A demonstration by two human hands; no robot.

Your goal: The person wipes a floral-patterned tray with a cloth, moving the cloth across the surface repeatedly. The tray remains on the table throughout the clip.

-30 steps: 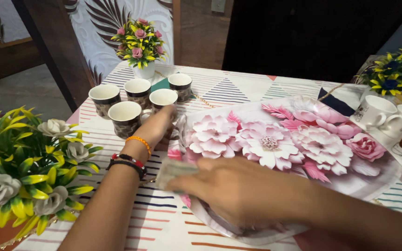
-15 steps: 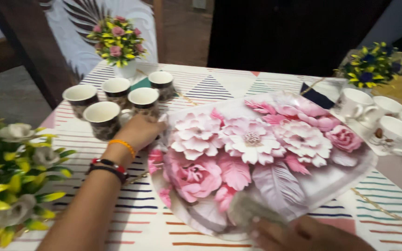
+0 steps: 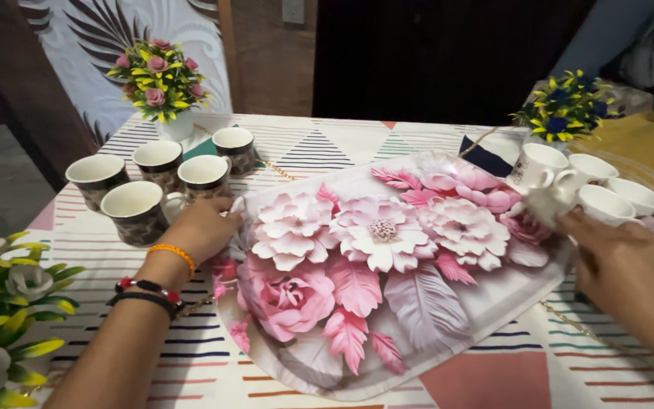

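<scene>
Floral tray is lying on the striped tabletop as my left hand is curling fingers over its rim, my right hand is pinching its far corner, risking bumping the white cups.

Home dining area. Table has a striped, triangle-print cloth. Dark patterned cups stand just beyond the left hand, white cups beside the right hand. Floral tray lies between both hands. Artificial flower pots at the corners, leaf-print wallpaper behind, far beyond left hand.
</scene>
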